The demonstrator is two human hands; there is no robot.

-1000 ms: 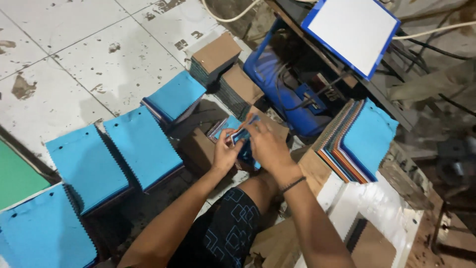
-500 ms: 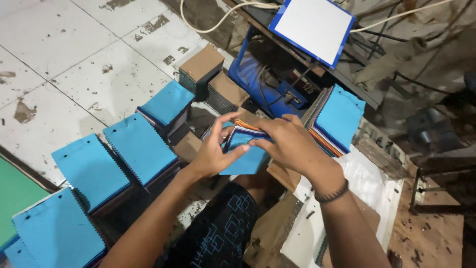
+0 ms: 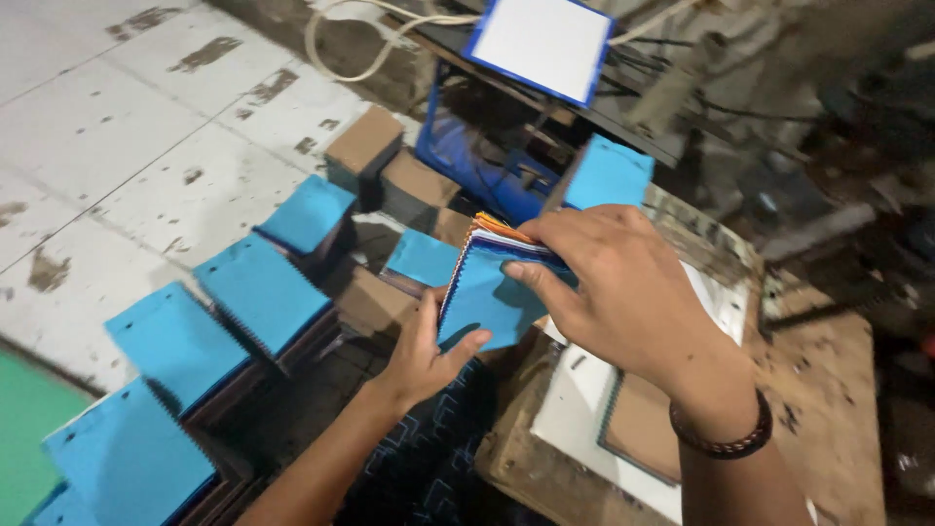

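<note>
Blue-covered booklets [image 3: 492, 282], a small stack with coloured page edges, sit held in the air above the person's lap. Right hand [image 3: 623, 282] clamps the stack's top edge; left hand [image 3: 424, 351] props it from below, thumb on the cover. More blue stacks [image 3: 263, 292] line the tiled floor [image 3: 127, 117] leftward.

The single head-worn camera looks steeply down from close above the person's lap, facing forward over the tiled floor [image 3: 146, 127].
</note>
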